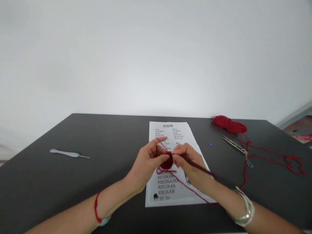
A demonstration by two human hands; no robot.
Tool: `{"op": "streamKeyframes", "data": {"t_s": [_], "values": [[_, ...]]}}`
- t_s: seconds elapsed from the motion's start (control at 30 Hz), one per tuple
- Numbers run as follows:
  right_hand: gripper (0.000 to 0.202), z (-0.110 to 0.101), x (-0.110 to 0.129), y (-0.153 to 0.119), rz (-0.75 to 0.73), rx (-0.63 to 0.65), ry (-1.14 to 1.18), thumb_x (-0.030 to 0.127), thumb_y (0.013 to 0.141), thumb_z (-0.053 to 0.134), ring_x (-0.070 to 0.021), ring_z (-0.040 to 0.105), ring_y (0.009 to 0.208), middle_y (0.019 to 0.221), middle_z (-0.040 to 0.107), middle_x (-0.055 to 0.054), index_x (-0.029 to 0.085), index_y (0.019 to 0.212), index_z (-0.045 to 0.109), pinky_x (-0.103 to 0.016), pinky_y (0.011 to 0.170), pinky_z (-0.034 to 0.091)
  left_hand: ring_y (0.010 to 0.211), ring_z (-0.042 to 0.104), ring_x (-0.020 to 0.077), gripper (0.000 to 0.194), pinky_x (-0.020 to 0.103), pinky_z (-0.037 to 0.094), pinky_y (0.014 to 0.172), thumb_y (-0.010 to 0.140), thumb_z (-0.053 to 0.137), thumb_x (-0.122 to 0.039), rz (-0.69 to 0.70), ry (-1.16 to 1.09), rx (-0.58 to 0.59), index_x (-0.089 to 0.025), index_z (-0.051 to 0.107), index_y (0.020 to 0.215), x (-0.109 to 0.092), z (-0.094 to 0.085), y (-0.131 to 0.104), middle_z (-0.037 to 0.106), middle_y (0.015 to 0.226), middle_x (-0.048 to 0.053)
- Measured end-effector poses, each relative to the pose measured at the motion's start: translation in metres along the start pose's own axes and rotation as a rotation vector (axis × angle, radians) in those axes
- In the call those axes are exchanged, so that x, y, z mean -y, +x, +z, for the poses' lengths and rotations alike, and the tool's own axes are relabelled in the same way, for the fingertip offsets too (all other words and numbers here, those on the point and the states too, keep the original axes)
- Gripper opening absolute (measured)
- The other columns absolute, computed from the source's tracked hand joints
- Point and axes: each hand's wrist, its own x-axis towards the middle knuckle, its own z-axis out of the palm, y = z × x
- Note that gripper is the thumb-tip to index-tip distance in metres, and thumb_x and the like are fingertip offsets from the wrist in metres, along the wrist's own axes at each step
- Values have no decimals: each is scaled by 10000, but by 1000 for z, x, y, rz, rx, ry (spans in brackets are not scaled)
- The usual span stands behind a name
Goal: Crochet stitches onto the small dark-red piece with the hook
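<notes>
My left hand (146, 161) pinched the small red crochet piece (167, 162) between thumb and forefinger, closed on it just above the pattern sheet (170, 130). My right hand (188, 159) was closed around the hook (195, 166), its tip at the upper edge of the piece, its handle slanting back over my wrist. The two hands were almost touching, with the piece between them.

The yarn (195, 193) ran from the piece down across the sheet, under my right forearm, then away in loose loops over the table (97, 139) to the skein (229, 125) at the far right corner. I judged the stitch would go best with the left fingers close to the working edge, so the loop stayed open and steady, and with enough slack in the strand that the hook did not drag. The tip itself was too small to see clearly.

A spare hook (69, 153) lay well apart on the left. Near the skein lay a metal tool (234, 144), with a purple marker (212, 145) just beside it and a teal marker (250, 164) at its near end.
</notes>
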Motion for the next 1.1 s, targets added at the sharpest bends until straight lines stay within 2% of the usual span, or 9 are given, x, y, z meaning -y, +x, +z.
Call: {"op": "streamKeyframes", "data": {"t_s": [0.13,0.17,0.23,0.3,0.4,0.5,0.6,0.87,1.1], "values": [[131,-2,-7,-6,-471,57,-662,112,878,501,-166,509,652,735,567,-19,230,827,526,-312,598,424,575,548,95,480,245,416,606,669,703,-91,-136,-203,24,-156,584,1129,3,2,1,618,656,-39],[135,-3,-7,-6,-535,68,-728,102,879,494,-172,510,663,746,569,-25,229,855,529,-319,604,430,581,551,93,491,240,415,613,659,711,-84,-147,-242,27,-152,586,1129,2,1,2,620,656,-37],[130,-4,-6,-5,-563,81,-687,111,884,491,-168,524,678,776,570,-25,234,905,527,-309,604,451,600,556,88,519,230,416,634,635,726,-67,-170,-299,41,-143,589,1129,0,0,3,624,661,-31],[93,-5,-3,-2,-436,79,-450,150,888,502,-145,537,664,800,564,-12,241,904,514,-278,581,464,614,557,84,538,224,417,652,612,733,-50,-198,-322,47,-129,590,1125,-3,-4,4,621,668,-28],[67,-9,1,3,-104,68,10,207,878,550,-108,516,581,771,544,16,238,841,504,-235,508,434,614,549,80,544,220,413,643,611,727,-40,-207,-306,44,-121,581,1128,-6,-10,8,608,675,-30],[88,-16,2,7,44,79,258,218,842,619,-91,474,535,714,526,37,228,805,540,-218,477,387,582,528,71,536,215,391,593,618,716,-37,-170,-261,94,-125,572,1127,-9,-15,11,595,669,-39],[94,-23,2,8,91,82,271,201,800,672,-88,457,543,745,555,23,216,784,581,-219,477,359,587,532,74,529,218,382,579,620,717,-43,-164,-187,144,-122,570,1122,-13,-20,13,598,690,-35],[113,-31,18,10,157,125,108,226,740,717,-103,453,572,754,591,0,201,725,607,-241,500,356,621,546,90,555,219,398,586,644,700,-65,-249,-53,280,-128,538,1171,-21,-28,15,614,718,-18],[133,-36,25,12,219,230,201,188,714,737,-96,469,560,708,593,1,186,684,607,-233,486,340,625,540,92,463,220,392,574,669,672,-64,-310,3,456,-141,588,1118,-23,-39,20,616,748,-1]]}}
